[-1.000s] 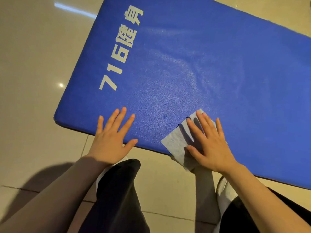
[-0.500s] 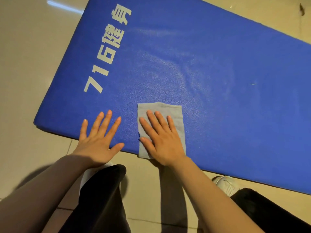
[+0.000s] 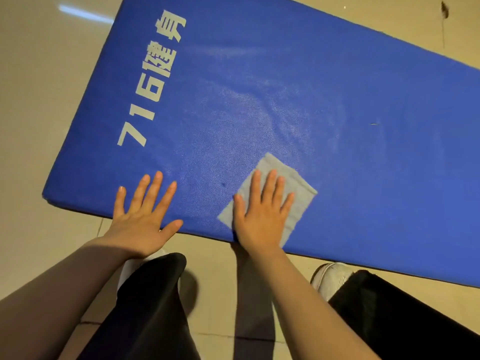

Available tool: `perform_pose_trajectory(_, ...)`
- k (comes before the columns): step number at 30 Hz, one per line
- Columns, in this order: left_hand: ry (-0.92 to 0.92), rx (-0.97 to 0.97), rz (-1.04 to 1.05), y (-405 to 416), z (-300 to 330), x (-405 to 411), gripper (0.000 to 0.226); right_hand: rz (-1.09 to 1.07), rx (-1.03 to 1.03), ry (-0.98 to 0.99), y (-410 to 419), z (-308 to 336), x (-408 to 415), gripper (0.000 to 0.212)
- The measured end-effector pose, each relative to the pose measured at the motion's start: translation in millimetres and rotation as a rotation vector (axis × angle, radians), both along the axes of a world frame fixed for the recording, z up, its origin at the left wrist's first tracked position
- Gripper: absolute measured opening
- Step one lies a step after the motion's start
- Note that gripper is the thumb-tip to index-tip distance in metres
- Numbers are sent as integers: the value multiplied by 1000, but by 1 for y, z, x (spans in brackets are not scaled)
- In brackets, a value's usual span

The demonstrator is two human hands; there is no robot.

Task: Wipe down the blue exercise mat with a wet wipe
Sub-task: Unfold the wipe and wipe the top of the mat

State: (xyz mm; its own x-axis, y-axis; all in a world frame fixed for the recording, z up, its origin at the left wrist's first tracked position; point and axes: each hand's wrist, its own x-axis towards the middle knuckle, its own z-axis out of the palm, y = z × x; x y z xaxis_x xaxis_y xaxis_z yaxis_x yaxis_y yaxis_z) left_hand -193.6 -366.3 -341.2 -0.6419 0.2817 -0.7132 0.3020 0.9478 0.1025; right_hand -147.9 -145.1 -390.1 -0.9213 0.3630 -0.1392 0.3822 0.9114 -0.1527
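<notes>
A thick blue exercise mat (image 3: pixel 324 105) with pale printed characters lies on the tiled floor and fills most of the view. A pale grey wet wipe (image 3: pixel 296 183) lies flat on the mat close to its near edge. My right hand (image 3: pixel 262 214) presses flat on the wipe with straight, spread fingers and covers its middle. My left hand (image 3: pixel 145 216) rests flat on the mat's near edge to the left of the wipe, fingers spread, holding nothing.
Beige glossy floor tiles (image 3: pixel 33 105) surround the mat. My black trouser legs (image 3: pixel 145 307) and a white shoe (image 3: pixel 330 276) sit just below the mat's near edge. A small dark speck (image 3: pixel 223 185) marks the mat between my hands.
My right hand has slid the wipe along the near edge, first left towards my left hand, then back right while turning it. My left hand has stayed planted on the mat.
</notes>
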Motion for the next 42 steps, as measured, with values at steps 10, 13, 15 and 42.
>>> perform_pose_trajectory(10, 16, 13, 20, 0, 1, 1, 92, -28, -27, -67, 86, 1, 31, 73)
perform_pose_trajectory(13, 3, 26, 11, 0, 1, 3, 87, -513, -77, -150, 137, 16, 46, 75)
perform_pose_trajectory(15, 29, 10, -4, -1, -3, 3, 86, -652, -74, -132, 131, 13, 40, 67)
perform_pose_trajectory(42, 482, 228, 166, 45, -8, -8, 72, -113, -31, -197, 51, 7, -74, 86)
